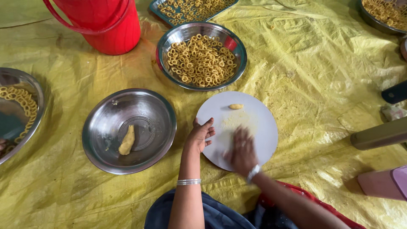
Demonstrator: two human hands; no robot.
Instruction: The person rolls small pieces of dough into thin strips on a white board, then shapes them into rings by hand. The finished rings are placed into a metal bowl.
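Dough, a small yellow lump (236, 106), lay crosswise at the far edge of the round white board (263, 127), beyond both hands. Right hand (242, 152), blurred, seemingly pressed flat, grip unclear; left hand (199, 135) open, steadying the rim.

Yellow tarp (322, 63) under bowls, white board (258, 123), red bucket (110, 25).

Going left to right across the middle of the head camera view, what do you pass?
Steel bowl at the left edge with dough rings → steel bowl holding a dough lump → left hand → right hand on the white round board → bare yellow sheet.
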